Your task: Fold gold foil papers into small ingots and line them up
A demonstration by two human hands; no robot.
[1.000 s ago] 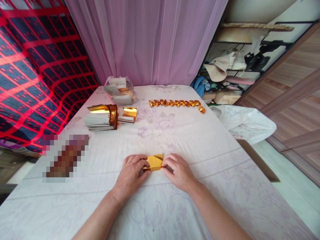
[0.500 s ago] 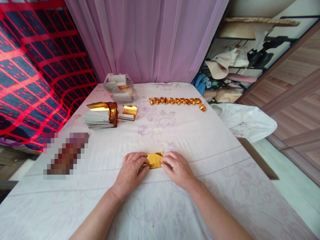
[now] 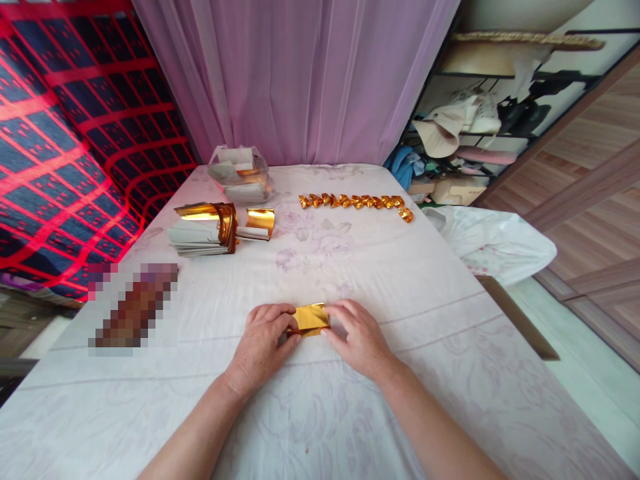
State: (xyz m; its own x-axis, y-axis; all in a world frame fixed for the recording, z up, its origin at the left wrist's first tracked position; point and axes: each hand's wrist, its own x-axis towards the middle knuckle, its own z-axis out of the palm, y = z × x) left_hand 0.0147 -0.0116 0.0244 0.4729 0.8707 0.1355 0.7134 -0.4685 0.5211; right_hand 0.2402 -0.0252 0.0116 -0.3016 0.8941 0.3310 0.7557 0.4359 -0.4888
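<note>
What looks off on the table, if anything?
One folded gold piece sits out of line, below the right end of the otherwise straight gold row. Also, a pixelated patch at left hides whatever lies there.

A table (image 3: 310,277) is set beneath the left hand (image 3: 267,333) and right hand (image 3: 363,340). A purple curtain (image 3: 300,83) is hung beyond them; checked fabric (image 3: 90,127) is draped leftward. Rightward, shelves (image 3: 523,136), pale floor (image 3: 565,347) and wood panelling (image 3: 595,190) are seen.
</note>
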